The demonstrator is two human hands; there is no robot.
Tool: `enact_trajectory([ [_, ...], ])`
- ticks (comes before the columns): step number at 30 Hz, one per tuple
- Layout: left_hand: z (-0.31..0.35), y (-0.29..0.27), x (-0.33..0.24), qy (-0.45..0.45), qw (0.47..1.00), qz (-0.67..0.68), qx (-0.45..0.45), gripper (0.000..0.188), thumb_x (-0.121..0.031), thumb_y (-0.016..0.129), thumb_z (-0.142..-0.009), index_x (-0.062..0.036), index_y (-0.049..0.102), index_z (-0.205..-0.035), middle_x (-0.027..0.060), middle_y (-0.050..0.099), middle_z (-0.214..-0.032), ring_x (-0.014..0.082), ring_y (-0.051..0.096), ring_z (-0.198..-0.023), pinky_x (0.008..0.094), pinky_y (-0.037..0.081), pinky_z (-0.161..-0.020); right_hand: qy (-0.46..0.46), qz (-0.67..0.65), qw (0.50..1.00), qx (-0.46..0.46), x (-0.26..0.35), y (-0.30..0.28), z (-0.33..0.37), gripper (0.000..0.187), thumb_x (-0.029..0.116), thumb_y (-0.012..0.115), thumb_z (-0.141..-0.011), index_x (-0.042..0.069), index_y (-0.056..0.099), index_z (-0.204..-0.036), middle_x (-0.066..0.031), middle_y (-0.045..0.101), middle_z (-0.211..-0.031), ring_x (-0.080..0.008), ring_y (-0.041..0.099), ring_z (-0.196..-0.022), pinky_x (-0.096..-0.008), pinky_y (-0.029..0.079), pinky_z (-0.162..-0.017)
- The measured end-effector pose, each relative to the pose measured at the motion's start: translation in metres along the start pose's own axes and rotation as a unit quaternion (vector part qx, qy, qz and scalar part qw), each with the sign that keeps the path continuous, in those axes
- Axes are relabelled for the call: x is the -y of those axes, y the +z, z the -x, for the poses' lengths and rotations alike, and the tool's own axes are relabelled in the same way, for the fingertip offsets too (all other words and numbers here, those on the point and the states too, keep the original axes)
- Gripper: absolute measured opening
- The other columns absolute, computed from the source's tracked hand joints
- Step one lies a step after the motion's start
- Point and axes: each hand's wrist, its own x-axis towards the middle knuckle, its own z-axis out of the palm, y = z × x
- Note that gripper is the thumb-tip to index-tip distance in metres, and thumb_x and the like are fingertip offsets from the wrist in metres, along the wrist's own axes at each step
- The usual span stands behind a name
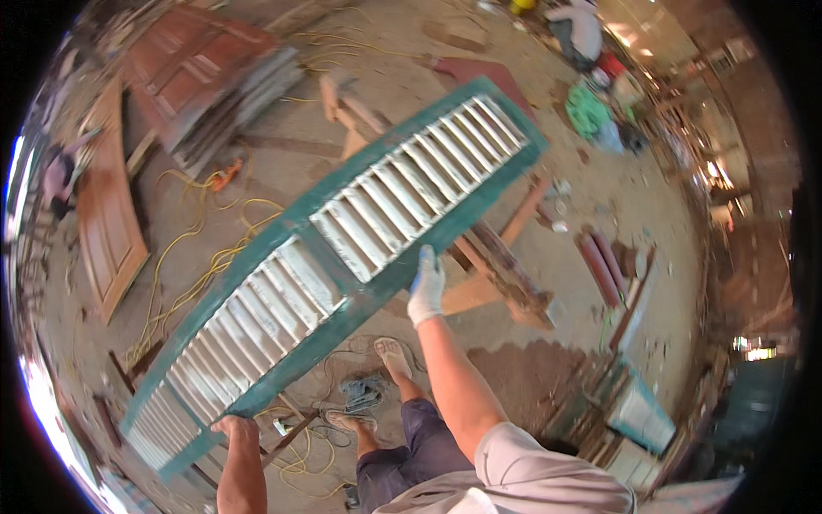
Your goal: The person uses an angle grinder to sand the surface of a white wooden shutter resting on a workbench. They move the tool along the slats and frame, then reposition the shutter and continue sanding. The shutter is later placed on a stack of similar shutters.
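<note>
A long louvered shutter [330, 248] with a green frame and whitish slats is held slantwise across the middle, its far right end farther from me. My left hand [235, 425], which looks bare, is closed on the shutter's near edge toward its left end. In a white glove with a bluish thumb, my right hand [426, 289] grips the same edge right of the middle, its thumb lying up over the frame. The fingers of both hands are mostly hidden behind the panel. Beneath the shutter stands a wooden trestle [505, 274], partly covered by it.
Stacked brown panel doors [201, 73] lie at the far left, with another door [107, 214] nearer. Yellow cords [201, 224] and an orange tool [226, 176] are on the floor. One person [580, 34] crouches far right; another [60, 178] is left. Reddish cylinders [599, 267] lie right.
</note>
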Motion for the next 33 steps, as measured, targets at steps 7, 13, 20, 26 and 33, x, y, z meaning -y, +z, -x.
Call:
enact_trajectory([
  [7,0.024,-0.028,0.018,0.109,0.993,0.014,0.051,0.094,-0.078,0.024,-0.109,-0.0063,0.038,-0.168,0.0156,0.046,-0.168,0.0380,0.050,-0.150,0.0514,0.039,-0.128,0.047,-0.020,0.999,-0.005,0.000,-0.019,0.000,0.042,0.047,0.069,-0.108,0.007,0.066,-0.124,-0.0003,0.071,-0.109,-0.0129,0.068,-0.094,-0.0323,0.057,-0.082],
  [13,0.068,-0.021,-0.001,0.116,0.991,-0.063,0.035,0.095,-0.082,0.021,-0.107,-0.0111,0.039,-0.167,0.0135,0.048,-0.167,0.0371,0.054,-0.146,0.0513,0.047,-0.122,0.063,0.073,0.995,-0.039,0.014,-0.028,0.030,0.042,0.043,0.077,-0.103,0.007,0.064,-0.122,-0.0037,0.072,-0.108,-0.0159,0.071,-0.091,-0.0340,0.058,-0.079],
  [20,0.072,-0.082,-0.011,0.363,0.849,-0.379,-0.063,0.042,-0.041,0.066,-0.110,-0.0019,0.068,-0.125,0.0111,0.069,-0.114,0.0273,0.065,-0.096,0.0387,0.054,-0.089,-0.453,0.613,0.646,-0.047,0.133,-0.008,-0.033,0.050,0.025,0.075,-0.100,0.002,0.059,-0.141,-0.0271,0.055,-0.148,-0.0473,0.049,-0.144,-0.0583,0.041,-0.119],
  [26,0.258,0.122,0.102,0.566,0.558,-0.515,0.319,0.013,-0.002,0.076,-0.093,0.0004,0.068,-0.102,0.0148,0.063,-0.102,0.0316,0.061,-0.099,0.0417,0.048,-0.093,-0.405,0.726,0.554,-0.045,0.119,0.019,-0.138,0.064,0.049,0.063,-0.102,0.003,0.058,-0.147,-0.0272,0.046,-0.161,-0.0519,0.041,-0.150,-0.0690,0.026,-0.126],
  [33,0.361,0.402,0.263,0.631,0.385,-0.491,0.460,0.037,-0.029,0.084,-0.091,-0.0086,0.076,-0.120,0.0136,0.073,-0.117,0.0378,0.066,-0.115,0.0463,0.051,-0.101,-0.365,0.721,0.588,-0.025,0.135,0.025,-0.133,0.067,0.047,0.066,-0.100,0.004,0.057,-0.151,-0.0268,0.046,-0.161,-0.0523,0.038,-0.152,-0.0683,0.026,-0.126],
])
